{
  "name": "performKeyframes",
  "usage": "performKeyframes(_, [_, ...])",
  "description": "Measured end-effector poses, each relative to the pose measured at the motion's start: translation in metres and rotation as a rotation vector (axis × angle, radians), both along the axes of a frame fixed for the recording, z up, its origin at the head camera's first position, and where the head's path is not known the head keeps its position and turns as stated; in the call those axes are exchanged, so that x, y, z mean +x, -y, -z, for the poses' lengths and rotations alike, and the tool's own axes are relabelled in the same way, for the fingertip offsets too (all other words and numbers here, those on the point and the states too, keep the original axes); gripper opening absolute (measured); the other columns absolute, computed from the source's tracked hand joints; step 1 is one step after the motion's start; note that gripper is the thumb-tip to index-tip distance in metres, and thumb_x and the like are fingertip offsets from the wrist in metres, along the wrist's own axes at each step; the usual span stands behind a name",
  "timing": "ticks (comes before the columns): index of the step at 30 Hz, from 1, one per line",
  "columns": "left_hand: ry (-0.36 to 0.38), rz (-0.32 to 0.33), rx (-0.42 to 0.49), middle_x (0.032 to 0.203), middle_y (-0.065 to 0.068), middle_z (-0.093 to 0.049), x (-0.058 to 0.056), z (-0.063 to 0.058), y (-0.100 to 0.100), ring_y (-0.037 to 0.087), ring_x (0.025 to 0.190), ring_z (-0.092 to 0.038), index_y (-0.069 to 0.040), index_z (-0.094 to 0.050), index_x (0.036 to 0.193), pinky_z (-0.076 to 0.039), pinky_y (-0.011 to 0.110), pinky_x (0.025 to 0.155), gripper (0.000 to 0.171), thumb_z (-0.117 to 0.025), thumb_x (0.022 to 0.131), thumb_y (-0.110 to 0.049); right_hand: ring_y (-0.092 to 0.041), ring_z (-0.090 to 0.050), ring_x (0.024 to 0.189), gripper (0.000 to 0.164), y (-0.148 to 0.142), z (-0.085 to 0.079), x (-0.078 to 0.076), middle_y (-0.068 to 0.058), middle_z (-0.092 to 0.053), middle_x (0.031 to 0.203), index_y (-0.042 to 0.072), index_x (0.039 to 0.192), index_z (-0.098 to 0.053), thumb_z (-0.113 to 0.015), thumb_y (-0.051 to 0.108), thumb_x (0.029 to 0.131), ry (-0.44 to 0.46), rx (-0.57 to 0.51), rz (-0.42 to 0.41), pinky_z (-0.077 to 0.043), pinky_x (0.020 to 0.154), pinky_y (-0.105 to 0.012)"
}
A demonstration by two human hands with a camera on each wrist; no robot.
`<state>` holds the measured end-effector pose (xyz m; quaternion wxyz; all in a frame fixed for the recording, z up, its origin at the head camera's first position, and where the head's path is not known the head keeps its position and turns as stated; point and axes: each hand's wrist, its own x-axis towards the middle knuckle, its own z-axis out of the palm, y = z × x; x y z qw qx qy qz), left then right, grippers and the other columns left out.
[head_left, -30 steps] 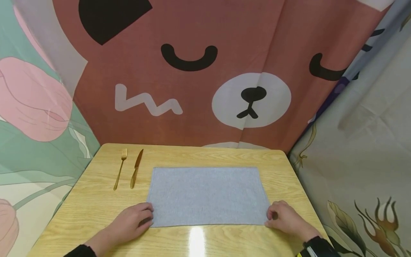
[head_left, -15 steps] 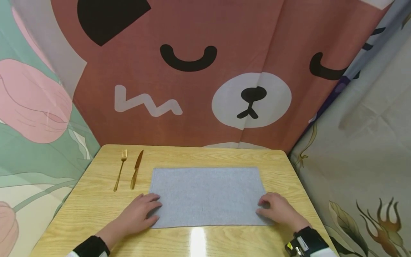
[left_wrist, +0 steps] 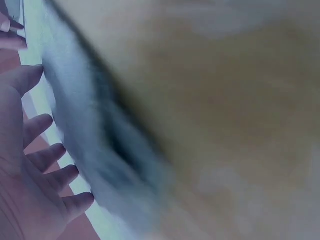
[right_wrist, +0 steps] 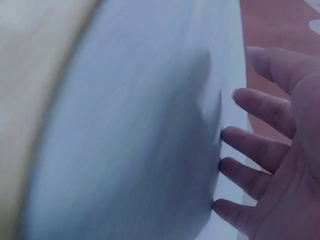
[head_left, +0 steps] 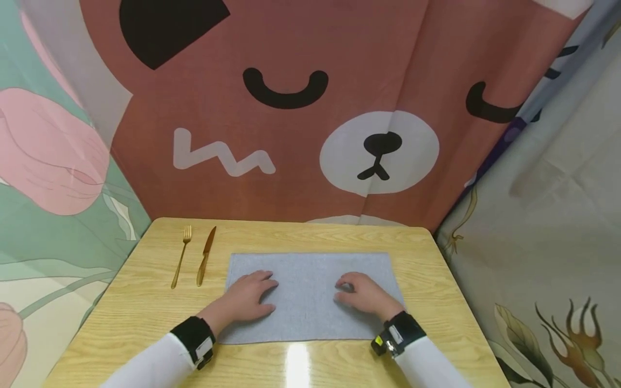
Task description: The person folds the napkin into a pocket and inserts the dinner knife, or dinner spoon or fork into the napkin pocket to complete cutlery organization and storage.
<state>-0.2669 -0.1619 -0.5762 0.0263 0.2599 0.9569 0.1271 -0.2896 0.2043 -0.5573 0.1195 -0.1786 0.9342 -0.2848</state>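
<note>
A rectangular grey-blue cloth [head_left: 310, 302] lies flat on the wooden table. My left hand [head_left: 247, 299] is over its left part, palm down with the fingers spread. In the left wrist view the fingertips [left_wrist: 59, 149] come down to the cloth, and a dark fold shows along its near edge. Over the right part is my right hand [head_left: 364, 293], fingers loosely bent. From the right wrist its fingertips [right_wrist: 227, 135] appear at the cloth's surface, with a shadow beside them. Neither hand grips anything. Whether every fingertip touches the cloth I cannot tell.
A gold fork [head_left: 182, 256] and a gold knife [head_left: 206, 256] lie side by side left of the cloth. Behind the wooden table [head_left: 451, 323] hangs a brown curtain [head_left: 218, 199] with an animal face. Patterned curtains [head_left: 548, 215] also stand close at both sides.
Both hands have moved from the cloth's near side corners inward and away from me, over its surface, closer together. The cloth's outline, the fork and the knife look the same.
</note>
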Motion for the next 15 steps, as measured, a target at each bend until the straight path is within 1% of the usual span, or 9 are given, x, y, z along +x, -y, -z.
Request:
performKeyframes(2, [0.022, -0.006, -0.002, 0.155, 0.012, -0.052, -0.009, -0.001, -0.012, 0.035, 0.146, -0.046, -0.018, -0.062, 0.142, -0.039, 0.057, 0.117, 0.060, -0.068, 0.092, -0.051, -0.032, -0.054, 0.139, 0.038, 0.015, 0.001, -0.006, -0.009, -0.064, 0.141, 0.019, 0.124, -0.071, -0.073, 0.041, 0.093, 0.010, 0.013, -0.029, -0.041, 0.117, -0.054])
performKeyframes(5, [0.055, -0.011, -0.014, 0.157, 0.012, -0.050, -0.021, -0.002, -0.032, 0.035, 0.148, -0.044, -0.018, -0.060, 0.144, -0.038, 0.056, 0.119, 0.063, -0.066, 0.093, -0.054, -0.036, -0.045, 0.147, 0.048, 0.035, 0.002, -0.013, -0.012, -0.055, 0.153, 0.020, 0.135, -0.067, -0.070, 0.044, 0.094, -0.009, 0.095, -0.095, -0.034, 0.121, -0.056])
performKeyframes(8, [0.078, -0.018, -0.034, 0.159, 0.010, -0.048, -0.032, -0.002, -0.049, 0.034, 0.150, -0.041, -0.019, -0.058, 0.147, -0.036, 0.056, 0.121, 0.066, -0.063, 0.093, -0.058, -0.041, -0.033, 0.154, 0.060, 0.054, 0.004, -0.019, -0.012, -0.045, 0.162, 0.021, 0.147, -0.057, -0.068, 0.048, 0.095, -0.037, 0.164, -0.135, -0.028, 0.121, -0.066])
performKeyframes(12, [0.087, -0.020, -0.040, 0.161, 0.011, -0.046, -0.044, -0.002, -0.064, 0.037, 0.152, -0.039, -0.018, -0.056, 0.149, -0.036, 0.059, 0.120, 0.068, -0.063, 0.094, -0.058, -0.042, -0.019, 0.158, 0.070, 0.073, 0.008, -0.025, -0.009, -0.032, 0.169, 0.025, 0.158, -0.042, -0.064, 0.050, 0.097, -0.045, 0.218, -0.114, -0.020, 0.117, -0.077])
performKeyframes(15, [0.092, -0.014, -0.049, 0.164, 0.012, -0.042, -0.050, -0.003, -0.070, 0.040, 0.153, -0.035, -0.016, -0.052, 0.152, -0.034, 0.061, 0.120, 0.070, -0.061, 0.096, -0.058, -0.040, -0.014, 0.160, 0.072, 0.082, 0.011, -0.029, -0.006, -0.026, 0.172, 0.026, 0.161, -0.036, -0.061, 0.051, 0.098, -0.037, 0.250, -0.101, -0.015, 0.119, -0.077])
